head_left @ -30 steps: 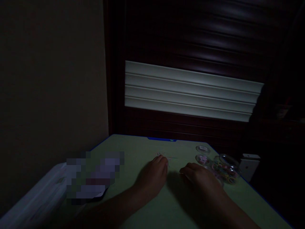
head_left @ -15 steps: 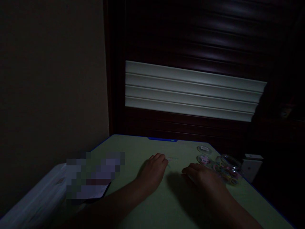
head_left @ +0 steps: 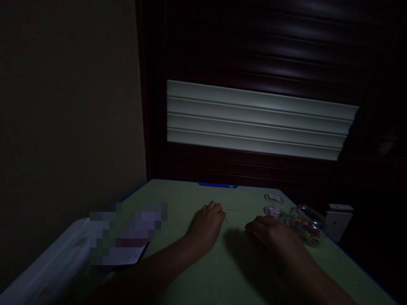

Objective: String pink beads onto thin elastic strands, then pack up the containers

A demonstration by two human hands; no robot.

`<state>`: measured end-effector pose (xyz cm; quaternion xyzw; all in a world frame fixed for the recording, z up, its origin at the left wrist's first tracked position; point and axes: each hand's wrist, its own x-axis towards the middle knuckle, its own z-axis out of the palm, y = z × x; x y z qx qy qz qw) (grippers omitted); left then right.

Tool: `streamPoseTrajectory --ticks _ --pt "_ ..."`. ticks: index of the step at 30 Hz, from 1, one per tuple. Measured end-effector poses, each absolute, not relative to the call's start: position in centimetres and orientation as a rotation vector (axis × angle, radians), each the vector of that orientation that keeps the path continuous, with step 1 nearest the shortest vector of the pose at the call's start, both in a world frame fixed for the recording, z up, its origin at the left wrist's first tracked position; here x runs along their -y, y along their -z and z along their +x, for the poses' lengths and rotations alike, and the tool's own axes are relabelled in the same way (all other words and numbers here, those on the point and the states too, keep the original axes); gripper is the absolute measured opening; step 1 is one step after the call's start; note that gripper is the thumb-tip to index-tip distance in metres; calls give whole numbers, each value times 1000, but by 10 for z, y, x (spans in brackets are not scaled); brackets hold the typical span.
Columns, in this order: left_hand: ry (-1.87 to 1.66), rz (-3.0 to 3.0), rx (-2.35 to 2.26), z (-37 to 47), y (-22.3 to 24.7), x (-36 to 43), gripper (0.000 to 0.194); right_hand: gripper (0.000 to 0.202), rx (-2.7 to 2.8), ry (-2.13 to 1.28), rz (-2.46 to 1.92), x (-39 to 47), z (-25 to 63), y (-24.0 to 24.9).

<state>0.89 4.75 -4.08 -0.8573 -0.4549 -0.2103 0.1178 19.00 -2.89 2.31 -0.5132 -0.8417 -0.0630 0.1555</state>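
My left hand [head_left: 208,223] rests on the middle of the green table top [head_left: 190,192], its fingers curled down. Beside its fingertips lie a few thin coloured strands [head_left: 231,210] that look like small elastic bands. What the fingers hold, if anything, is hidden. To the right, my right hand [head_left: 270,235] hovers a little above the table with its thumb and fingers drawn together. Too dark to make out is anything in that pinch. Just beyond it a clear tub [head_left: 310,216] full of colourful elastic bands [head_left: 307,235] lies tilted.
Behind the right hand are a clear round lid [head_left: 274,199] with a label and a small clear dish [head_left: 273,212] holding pink pieces. A white box [head_left: 338,222] stands past the right edge. A blurred-out device [head_left: 133,237] and pale plastic packaging [head_left: 54,258] lie at left.
The view has shifted very slightly. Both hands keep nearly the same place and pose; nothing has visibly been taken up or let go.
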Motion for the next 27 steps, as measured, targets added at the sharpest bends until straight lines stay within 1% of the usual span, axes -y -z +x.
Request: streamPoseTrajectory --ticks 6,16,27 --pt "560 -2489 1329 11 39 -47 17 27 2431 213 -1469 29 189 -25" --pt "495 -2515 1362 13 35 -43 20 27 2414 186 -1470 30 192 -25" --pt "551 -2530 1321 9 39 -44 18 26 2416 198 -1469 31 190 -26"
